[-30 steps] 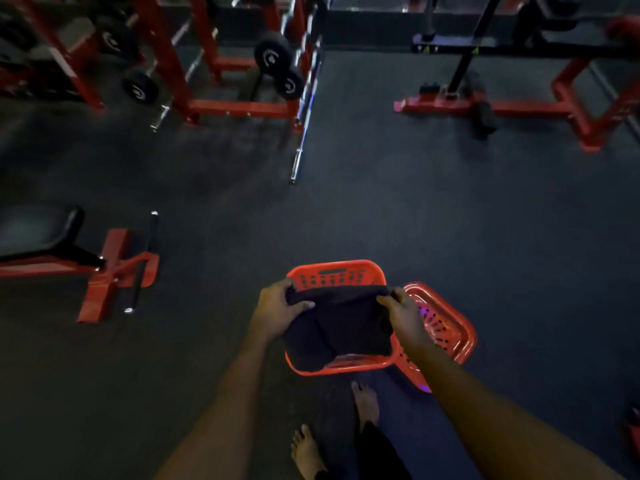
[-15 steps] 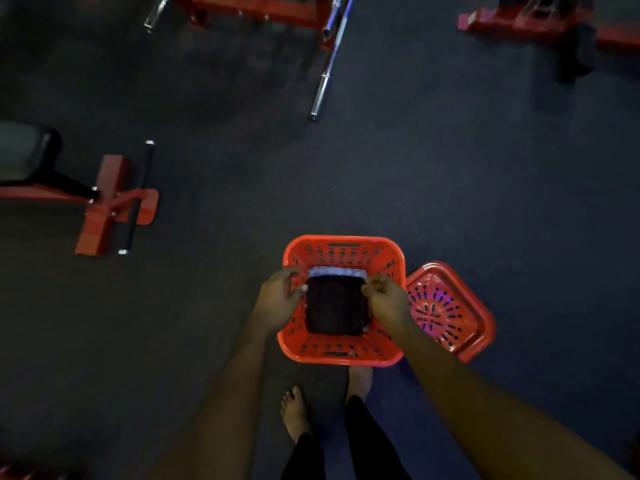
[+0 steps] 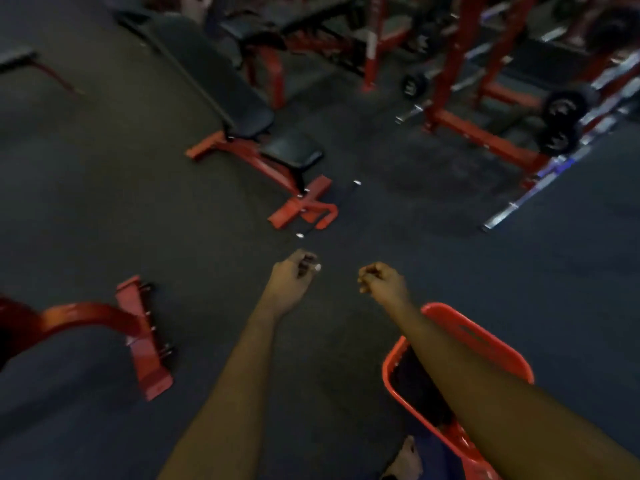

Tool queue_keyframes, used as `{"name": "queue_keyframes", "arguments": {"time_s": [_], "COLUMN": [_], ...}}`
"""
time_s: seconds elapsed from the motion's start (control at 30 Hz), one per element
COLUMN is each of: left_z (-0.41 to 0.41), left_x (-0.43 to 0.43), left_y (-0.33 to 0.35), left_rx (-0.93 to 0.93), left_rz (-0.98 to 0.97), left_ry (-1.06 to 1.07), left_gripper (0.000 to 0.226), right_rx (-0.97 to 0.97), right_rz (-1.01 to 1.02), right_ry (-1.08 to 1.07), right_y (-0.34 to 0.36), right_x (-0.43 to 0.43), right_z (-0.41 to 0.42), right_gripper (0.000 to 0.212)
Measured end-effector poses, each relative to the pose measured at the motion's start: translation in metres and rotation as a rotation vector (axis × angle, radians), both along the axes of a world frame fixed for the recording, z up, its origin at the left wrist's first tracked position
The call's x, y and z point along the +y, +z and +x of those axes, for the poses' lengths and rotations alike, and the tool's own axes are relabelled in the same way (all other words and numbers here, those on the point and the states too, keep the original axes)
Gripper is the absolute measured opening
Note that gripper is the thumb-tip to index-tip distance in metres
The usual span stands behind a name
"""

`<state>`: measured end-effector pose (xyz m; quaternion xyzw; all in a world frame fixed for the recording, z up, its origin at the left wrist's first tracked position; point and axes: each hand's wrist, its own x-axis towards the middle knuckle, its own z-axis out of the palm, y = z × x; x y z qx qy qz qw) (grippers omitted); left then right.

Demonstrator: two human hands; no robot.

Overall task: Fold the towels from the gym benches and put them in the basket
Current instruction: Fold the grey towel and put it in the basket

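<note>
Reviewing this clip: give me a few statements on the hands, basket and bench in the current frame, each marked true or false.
1. Both hands hold a towel. False: the left hand and right hand are loosely curled and hold no towel.
2. The red basket sits under the right forearm. True.
3. Something dark lies inside the basket. True.
4. A towel is draped on the nearest bench. False: its black pads look bare.
</note>
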<state>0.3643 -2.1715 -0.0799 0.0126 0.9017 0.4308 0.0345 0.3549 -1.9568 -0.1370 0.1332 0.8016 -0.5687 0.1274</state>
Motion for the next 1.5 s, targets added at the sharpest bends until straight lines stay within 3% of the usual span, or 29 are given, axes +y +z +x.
{"name": "queue_keyframes", "arguments": {"time_s": [0.33,0.73,0.93,1.13,1.5], "left_z": [0.161,0.341,0.380,0.397,0.368], "left_x": [-0.334,-0.636,-0.737,-0.868,-1.109], "left_y": [0.049,0.040,0.035,0.005,-0.043], "left_rx": [0.155,0.116,0.057,0.000,-0.157], "left_rz": [0.014,-0.056,-0.084,-0.015,0.017], "left_ry": [0.522,1.145,1.330,1.350,1.033], "left_gripper": [0.011,0.009,0.007,0.006,0.011], "right_rx": [0.143,0.070,0.013,0.014,-0.104], "right_rz": [-0.110,-0.223,-0.180,-0.062,0.087], "right_ry": [0.512,1.048,1.222,1.247,0.992], "right_y": [0.086,0.070,0.057,0.022,-0.023], "right_x": [-0.375,-0.768,-0.902,-1.041,-1.214], "right_z": [0.039,0.139,0.165,0.176,0.172], "right_gripper": [0.024,0.023,0.024,0.020,0.014]}}
